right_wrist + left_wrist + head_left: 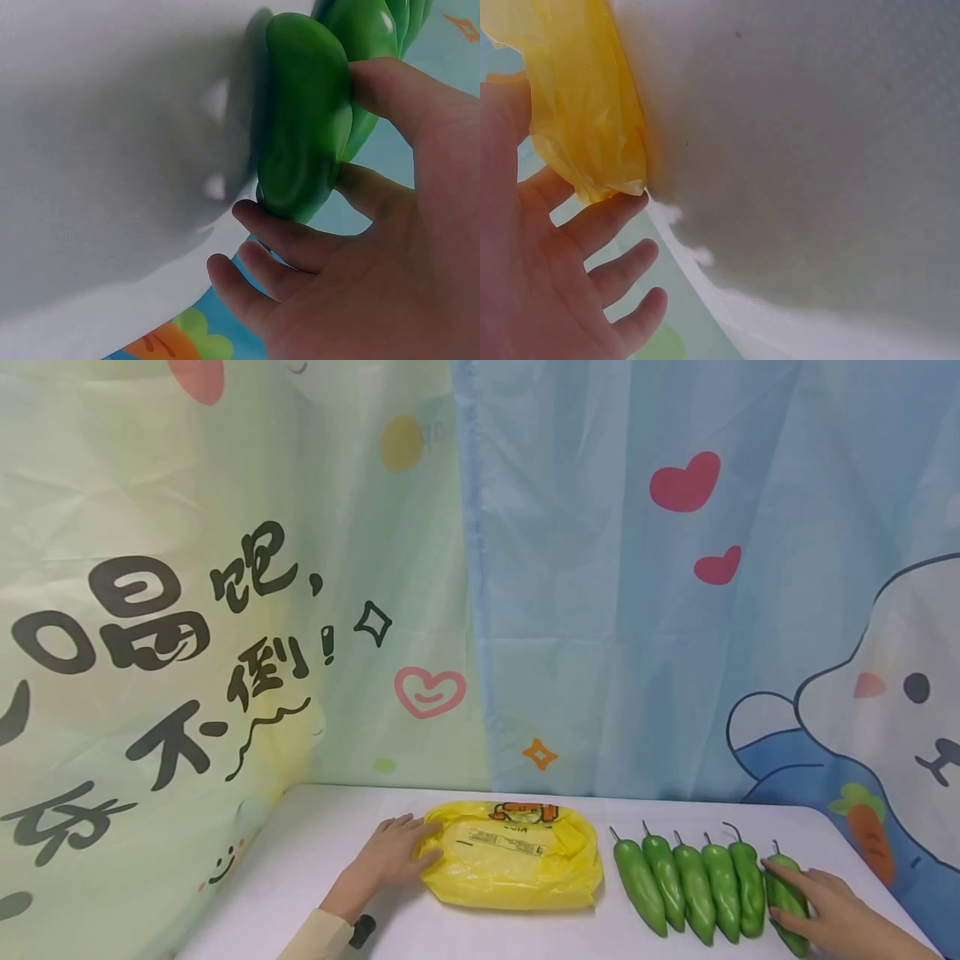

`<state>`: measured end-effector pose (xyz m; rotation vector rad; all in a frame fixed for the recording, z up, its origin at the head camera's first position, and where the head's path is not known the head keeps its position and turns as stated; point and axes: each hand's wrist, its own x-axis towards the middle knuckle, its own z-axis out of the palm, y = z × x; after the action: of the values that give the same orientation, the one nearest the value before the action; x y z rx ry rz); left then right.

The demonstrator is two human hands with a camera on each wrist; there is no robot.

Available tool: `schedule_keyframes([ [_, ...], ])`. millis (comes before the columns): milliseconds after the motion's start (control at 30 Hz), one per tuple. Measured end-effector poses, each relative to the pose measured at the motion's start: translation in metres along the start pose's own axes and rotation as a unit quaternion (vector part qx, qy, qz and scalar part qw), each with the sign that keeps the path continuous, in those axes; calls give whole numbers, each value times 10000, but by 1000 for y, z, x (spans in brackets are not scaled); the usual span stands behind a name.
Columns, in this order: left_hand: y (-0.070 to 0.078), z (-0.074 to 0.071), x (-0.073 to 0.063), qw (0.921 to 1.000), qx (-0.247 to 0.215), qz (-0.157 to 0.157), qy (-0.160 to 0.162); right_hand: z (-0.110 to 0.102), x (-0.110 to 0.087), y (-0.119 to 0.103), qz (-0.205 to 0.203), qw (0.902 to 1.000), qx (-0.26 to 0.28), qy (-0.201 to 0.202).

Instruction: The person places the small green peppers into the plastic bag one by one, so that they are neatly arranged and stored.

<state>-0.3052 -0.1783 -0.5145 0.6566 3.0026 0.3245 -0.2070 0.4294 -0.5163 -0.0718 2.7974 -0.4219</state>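
Observation:
A puffy yellow plastic bag (517, 864) with printed label and cartoon lies on the white table. My left hand (401, 850) is at its left end, fingers spread and fairly straight, thumb and fingertips touching the plastic. The index fingertip is hidden behind the bag (592, 105) in the left wrist view. To the right, several green peppers lie side by side, stems away from me. The rightmost green pepper (789, 918) is under my right hand (836, 910). In the right wrist view, thumb and index reach over that pepper (304, 112), their tips hidden behind it, while the middle finger touches its near side.
The other green peppers (693, 889) stand in a close row between the bag and the rightmost one. A small black object (363, 932) is by my left wrist. Printed curtains (555, 610) hang behind the white table (315, 827) and along its sides.

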Motion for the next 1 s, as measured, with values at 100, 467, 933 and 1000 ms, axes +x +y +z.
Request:
schedule_keyframes([
  [100,0,0,0,10000,-14,23,18,-1,0,-1,-52,10000,-29,52],
  [467,-1,1,0,10000,-45,66,15,-5,0,-1,-153,9992,-182,311],
  [933,-1,0,0,10000,-40,3,59,-14,-3,-2,-514,9972,-84,540],
  [1000,-1,0,1,9999,-32,41,101,-16,-3,-3,-490,9975,-82,503],
])
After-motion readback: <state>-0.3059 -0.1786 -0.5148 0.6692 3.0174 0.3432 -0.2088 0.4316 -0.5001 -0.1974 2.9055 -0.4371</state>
